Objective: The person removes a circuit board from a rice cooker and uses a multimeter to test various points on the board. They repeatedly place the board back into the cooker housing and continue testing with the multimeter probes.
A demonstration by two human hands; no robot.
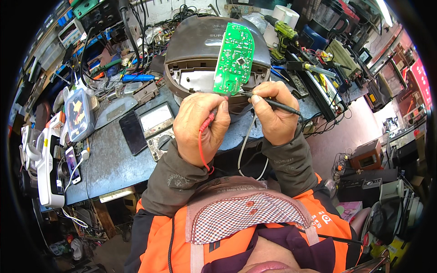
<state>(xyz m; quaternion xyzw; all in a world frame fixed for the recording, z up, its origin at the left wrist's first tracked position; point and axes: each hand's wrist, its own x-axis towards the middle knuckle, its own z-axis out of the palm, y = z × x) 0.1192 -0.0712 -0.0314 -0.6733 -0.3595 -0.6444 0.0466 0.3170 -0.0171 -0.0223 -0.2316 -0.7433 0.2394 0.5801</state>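
My left hand (201, 126) grips a red test probe (208, 121), its tip at the lower edge of a green circuit board (235, 58). Between the fingers of my right hand (278, 112) is a black test probe (281, 106), pointing left towards the same lower edge; whether its tip touches cannot be seen. The board stands tilted up over the opened front of a dark brown appliance (191, 44), probably a rice cooker. A pale cable (246, 140) hangs below its front. Left of my hands, an analog multimeter (157, 124) lies face up.
Beside the multimeter is a black smartphone (133, 132). Further left are a clear plastic box of small parts (79, 114) and a plugged-in phone (72, 163). A green cordless drill (284, 37) and a soldering iron (319, 70) sit on the right. Tangled cables (186, 13) crowd the back.
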